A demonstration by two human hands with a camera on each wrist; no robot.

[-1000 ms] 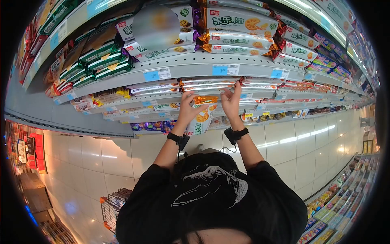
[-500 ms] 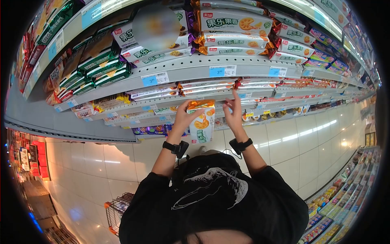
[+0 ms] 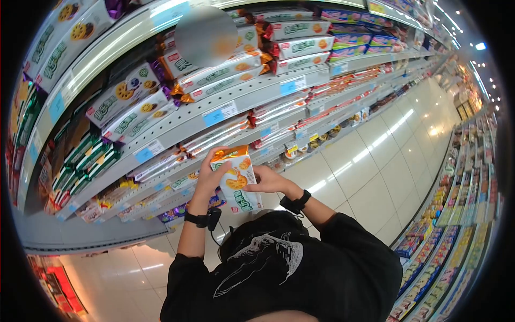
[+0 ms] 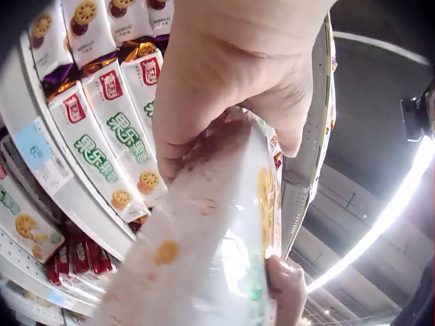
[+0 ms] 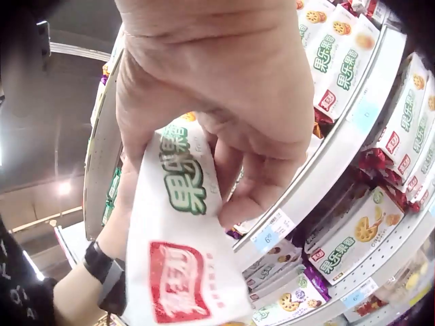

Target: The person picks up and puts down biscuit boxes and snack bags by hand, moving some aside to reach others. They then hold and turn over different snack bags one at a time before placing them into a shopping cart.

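Note:
Both hands hold a white biscuit packet (image 3: 242,199) with an orange crimped end, green lettering and pictures of round biscuits. In the head view it is tilted, in front of the lower shelves. My left hand (image 3: 208,176) grips the packet near its orange end, thumb across the front. On the other edge my right hand (image 3: 271,181) pinches it, with the thumb on the printed face. Up close in the left wrist view, the packet's white side (image 4: 173,265) hangs below the left fingers. The right wrist view shows its red logo end (image 5: 180,282) under the right hand.
Shelves of similar biscuit packets (image 3: 222,75) rise ahead, with blue price tags (image 3: 213,117) along their edges. Green-wrapped packs (image 3: 91,161) lie at the left. A tiled aisle (image 3: 375,161) runs beside another stocked shelf (image 3: 445,241) on the right.
The head view has turned, so the shelves appear slanted. My right hand, earlier apart from the packet with fingers raised, has moved in and taken hold of it. The left hand keeps its grip.

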